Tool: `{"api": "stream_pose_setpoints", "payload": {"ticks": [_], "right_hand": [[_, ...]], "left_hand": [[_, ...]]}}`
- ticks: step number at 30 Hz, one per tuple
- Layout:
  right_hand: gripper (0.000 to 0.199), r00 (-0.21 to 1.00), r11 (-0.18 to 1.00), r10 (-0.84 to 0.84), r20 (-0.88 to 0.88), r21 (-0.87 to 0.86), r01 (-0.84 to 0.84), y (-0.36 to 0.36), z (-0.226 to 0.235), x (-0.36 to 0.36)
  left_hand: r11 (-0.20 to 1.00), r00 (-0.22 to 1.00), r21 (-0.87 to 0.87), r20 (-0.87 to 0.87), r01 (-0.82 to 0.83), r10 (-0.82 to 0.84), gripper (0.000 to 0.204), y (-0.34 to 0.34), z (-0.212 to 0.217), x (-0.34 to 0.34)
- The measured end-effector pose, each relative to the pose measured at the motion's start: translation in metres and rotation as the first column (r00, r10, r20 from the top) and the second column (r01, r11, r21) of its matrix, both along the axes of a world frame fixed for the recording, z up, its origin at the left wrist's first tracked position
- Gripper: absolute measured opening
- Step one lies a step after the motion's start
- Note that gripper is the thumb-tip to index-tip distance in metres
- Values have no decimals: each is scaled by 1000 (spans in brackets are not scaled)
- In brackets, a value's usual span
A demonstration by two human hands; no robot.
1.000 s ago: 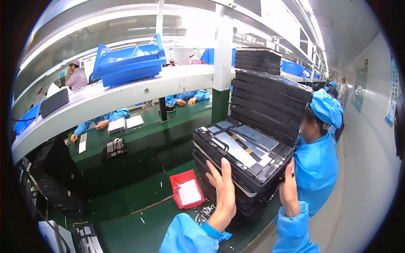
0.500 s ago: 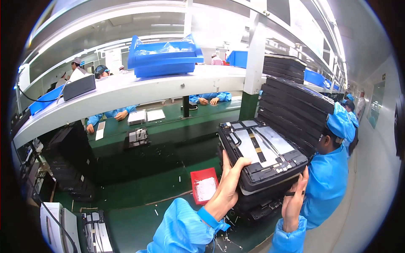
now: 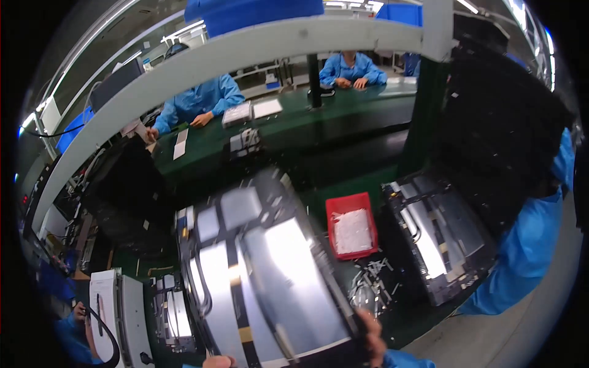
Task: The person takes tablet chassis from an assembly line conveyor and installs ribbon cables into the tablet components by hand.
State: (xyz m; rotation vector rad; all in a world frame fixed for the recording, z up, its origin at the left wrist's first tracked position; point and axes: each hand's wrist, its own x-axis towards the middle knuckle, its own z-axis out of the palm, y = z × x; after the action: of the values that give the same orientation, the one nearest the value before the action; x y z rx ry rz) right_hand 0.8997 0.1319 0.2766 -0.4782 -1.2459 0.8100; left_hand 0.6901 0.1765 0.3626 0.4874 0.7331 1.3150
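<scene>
Blurred dark tray (image 3: 264, 276) with silvery panels, held tilted just left of the red bin (image 3: 351, 224).
Right hand (image 3: 371, 337) closed in a grip on its lower right corner; left hand (image 3: 218, 362) barely visible at its bottom edge, grip impossible to tell.

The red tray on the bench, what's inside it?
The red tray holds a heap of small white pieces, too blurred to identify. They cover most of its floor, so anything under them is hidden. More loose pieces lie scattered just outside it.
</scene>
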Motion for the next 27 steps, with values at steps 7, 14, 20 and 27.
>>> {"api": "stream_pose_setpoints", "payload": {"ticks": [7, 14, 20, 27], "right_hand": [[61, 986, 860, 168, 7, -490, -143, -38, -42, -30], [30, 799, 801, 218, 560, -571, 181, -13, -17, 20], [22, 74, 798, 289, 955, -283, 533, 26, -1, 38], [25, -174, 877, 331, 927, -234, 421, 54, -18, 28]], "left_hand": [[851, 880, -286, -325, -441, 347, 15, -132, -119, -52], [835, 864, -283, -339, -472, 373, 75, -133, -115, -28], [887, 892, -182, -250, -424, 375, 84, -143, -141, -35], [892, 879, -63, -213, -448, 426, 99, -122, -146, -29]]}}
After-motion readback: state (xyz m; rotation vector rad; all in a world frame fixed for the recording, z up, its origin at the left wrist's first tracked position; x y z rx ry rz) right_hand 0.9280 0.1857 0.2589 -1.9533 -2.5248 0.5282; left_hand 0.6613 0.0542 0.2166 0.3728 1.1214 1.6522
